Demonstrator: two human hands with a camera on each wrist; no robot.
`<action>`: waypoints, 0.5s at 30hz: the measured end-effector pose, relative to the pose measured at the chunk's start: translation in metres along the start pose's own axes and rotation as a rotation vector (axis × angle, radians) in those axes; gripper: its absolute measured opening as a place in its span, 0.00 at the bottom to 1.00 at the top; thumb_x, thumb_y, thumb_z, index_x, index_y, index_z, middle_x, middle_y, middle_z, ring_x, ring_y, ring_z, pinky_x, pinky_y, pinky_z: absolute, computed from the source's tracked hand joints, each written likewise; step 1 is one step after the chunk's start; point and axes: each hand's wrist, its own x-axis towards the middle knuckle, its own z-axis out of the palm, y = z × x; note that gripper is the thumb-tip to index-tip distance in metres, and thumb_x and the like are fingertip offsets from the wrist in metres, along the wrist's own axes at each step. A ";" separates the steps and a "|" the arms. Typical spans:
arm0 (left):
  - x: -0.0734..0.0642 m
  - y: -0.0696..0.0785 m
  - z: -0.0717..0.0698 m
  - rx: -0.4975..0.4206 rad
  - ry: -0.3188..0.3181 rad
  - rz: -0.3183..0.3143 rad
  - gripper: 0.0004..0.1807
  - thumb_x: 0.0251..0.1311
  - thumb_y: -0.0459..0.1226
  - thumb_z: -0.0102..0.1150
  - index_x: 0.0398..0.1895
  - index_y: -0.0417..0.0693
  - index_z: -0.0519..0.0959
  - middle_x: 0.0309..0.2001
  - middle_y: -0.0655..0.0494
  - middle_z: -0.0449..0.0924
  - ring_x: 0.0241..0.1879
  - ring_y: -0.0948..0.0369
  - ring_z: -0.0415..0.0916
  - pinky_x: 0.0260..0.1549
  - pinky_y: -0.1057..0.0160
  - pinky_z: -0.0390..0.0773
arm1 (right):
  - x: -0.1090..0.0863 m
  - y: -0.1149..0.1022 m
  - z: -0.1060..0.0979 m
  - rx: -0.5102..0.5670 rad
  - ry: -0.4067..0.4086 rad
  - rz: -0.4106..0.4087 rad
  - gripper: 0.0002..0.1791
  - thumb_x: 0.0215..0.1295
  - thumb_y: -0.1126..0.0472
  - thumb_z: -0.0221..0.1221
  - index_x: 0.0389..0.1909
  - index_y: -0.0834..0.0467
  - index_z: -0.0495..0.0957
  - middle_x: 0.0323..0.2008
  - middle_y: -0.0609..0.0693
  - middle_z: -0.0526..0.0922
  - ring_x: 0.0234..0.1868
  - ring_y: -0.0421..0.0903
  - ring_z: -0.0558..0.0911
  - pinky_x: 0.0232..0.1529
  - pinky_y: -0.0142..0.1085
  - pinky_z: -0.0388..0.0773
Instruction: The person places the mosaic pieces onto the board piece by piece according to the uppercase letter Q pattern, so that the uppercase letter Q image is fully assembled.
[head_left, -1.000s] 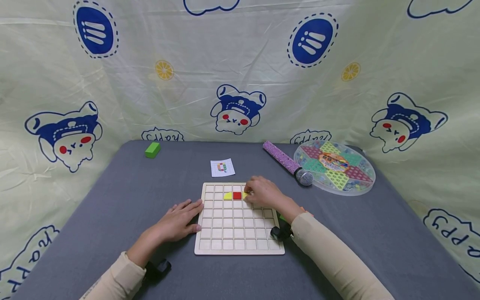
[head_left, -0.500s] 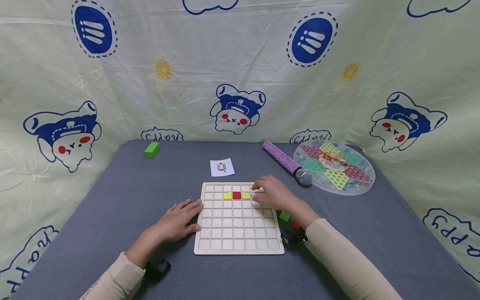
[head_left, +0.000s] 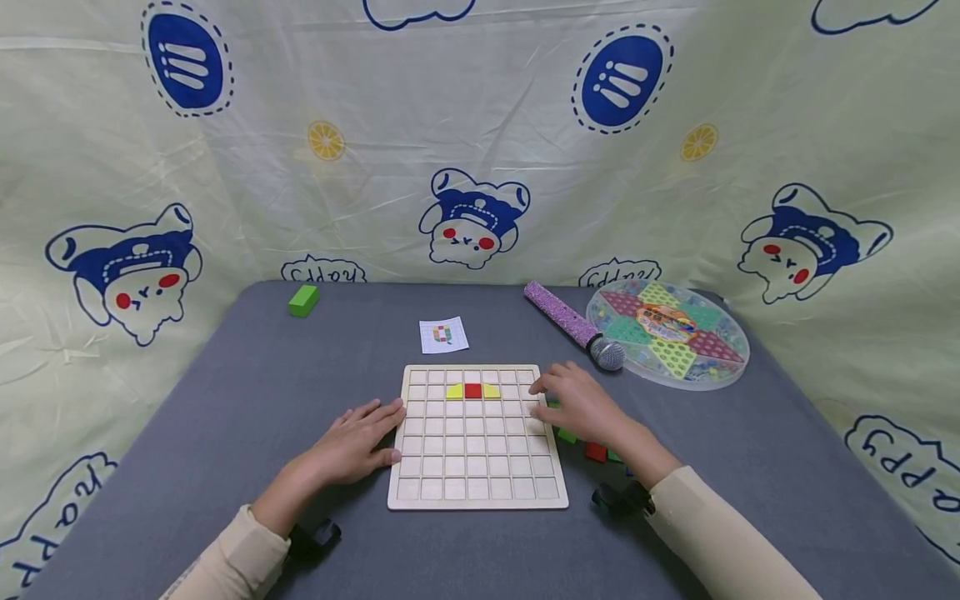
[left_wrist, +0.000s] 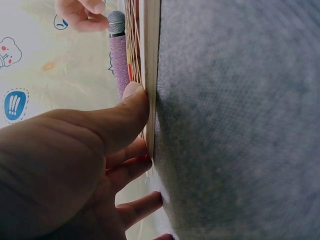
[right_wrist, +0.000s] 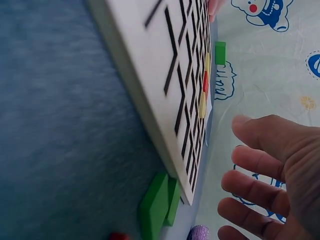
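Note:
A pale wooden grid board (head_left: 476,450) lies on the grey cloth in front of me. In its second row from the far side sit a red square piece (head_left: 472,391) between a left yellow piece (head_left: 454,392) and a right yellow piece (head_left: 491,392), each yellow one with a slanted corner. My left hand (head_left: 362,442) rests at the board's left edge, thumb and fingertips against it, fingers spread. Over the board's right edge hovers my right hand (head_left: 581,406), its fingers loosely bent and nothing between them. Green pieces (right_wrist: 155,205) lie beside the board below that hand.
Right of the board are a red piece (head_left: 596,452) and more pieces partly under the right forearm. Behind it lies a printed pattern card (head_left: 444,336). A purple microphone (head_left: 566,317) leans by a round game box (head_left: 675,333). A green block (head_left: 303,301) stands far left.
The right hand has let go of the right yellow piece, now in its cell, and has moved right to the board's edge, uncovering pieces beside it. The left hand stays put.

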 end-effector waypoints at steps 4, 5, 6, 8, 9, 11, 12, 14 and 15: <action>0.000 0.000 0.000 0.003 -0.001 0.000 0.35 0.62 0.45 0.57 0.71 0.46 0.59 0.73 0.50 0.56 0.73 0.43 0.49 0.65 0.34 0.49 | -0.012 0.003 0.000 -0.023 0.033 -0.016 0.14 0.55 0.52 0.66 0.40 0.55 0.83 0.36 0.48 0.79 0.37 0.45 0.71 0.39 0.41 0.69; 0.000 0.000 0.000 0.003 -0.002 -0.001 0.35 0.62 0.45 0.57 0.71 0.46 0.59 0.73 0.50 0.56 0.73 0.43 0.49 0.65 0.34 0.49 | -0.015 0.004 0.000 -0.028 0.036 -0.018 0.14 0.55 0.51 0.66 0.40 0.55 0.83 0.36 0.48 0.79 0.37 0.44 0.71 0.38 0.40 0.69; 0.000 0.000 0.000 0.004 -0.002 -0.002 0.35 0.62 0.45 0.57 0.71 0.46 0.59 0.73 0.50 0.56 0.73 0.43 0.49 0.65 0.34 0.49 | -0.018 0.005 0.000 -0.032 0.037 -0.020 0.14 0.55 0.51 0.66 0.40 0.54 0.83 0.36 0.48 0.79 0.37 0.44 0.71 0.38 0.40 0.68; 0.001 0.000 0.000 0.005 -0.003 -0.004 0.36 0.62 0.45 0.57 0.71 0.46 0.59 0.73 0.50 0.56 0.73 0.43 0.49 0.65 0.34 0.49 | -0.023 0.008 0.000 -0.036 0.034 -0.017 0.15 0.54 0.51 0.67 0.40 0.54 0.83 0.36 0.47 0.78 0.37 0.43 0.70 0.38 0.39 0.67; 0.001 0.000 0.000 0.005 -0.005 -0.006 0.36 0.62 0.45 0.57 0.71 0.46 0.59 0.73 0.50 0.56 0.73 0.43 0.49 0.65 0.34 0.49 | -0.026 0.009 0.001 -0.038 0.032 -0.015 0.15 0.54 0.51 0.67 0.40 0.54 0.83 0.36 0.48 0.78 0.37 0.43 0.70 0.37 0.39 0.67; 0.001 0.000 0.000 0.005 -0.006 -0.008 0.36 0.62 0.45 0.57 0.71 0.47 0.59 0.73 0.50 0.56 0.73 0.43 0.48 0.65 0.34 0.49 | -0.031 0.012 0.002 -0.044 0.026 0.001 0.16 0.53 0.50 0.67 0.41 0.54 0.82 0.37 0.47 0.78 0.37 0.43 0.70 0.38 0.38 0.66; 0.001 0.000 0.000 0.006 -0.007 -0.010 0.36 0.62 0.45 0.57 0.71 0.47 0.59 0.73 0.51 0.56 0.73 0.43 0.48 0.66 0.35 0.49 | -0.033 0.013 0.002 -0.047 0.020 0.013 0.16 0.53 0.50 0.68 0.41 0.54 0.82 0.36 0.47 0.78 0.37 0.43 0.70 0.37 0.38 0.66; 0.001 0.000 0.001 0.006 -0.008 -0.012 0.36 0.62 0.45 0.57 0.71 0.47 0.59 0.73 0.51 0.56 0.73 0.44 0.48 0.66 0.35 0.48 | -0.037 0.015 0.003 -0.058 0.009 0.039 0.17 0.53 0.49 0.68 0.41 0.53 0.82 0.36 0.47 0.78 0.36 0.43 0.70 0.36 0.38 0.65; 0.001 0.000 0.001 0.005 -0.008 -0.013 0.36 0.62 0.45 0.57 0.71 0.47 0.59 0.73 0.51 0.56 0.73 0.44 0.48 0.66 0.35 0.48 | -0.038 0.016 0.003 -0.062 0.004 0.051 0.17 0.53 0.49 0.68 0.41 0.53 0.82 0.35 0.47 0.77 0.36 0.42 0.70 0.36 0.37 0.65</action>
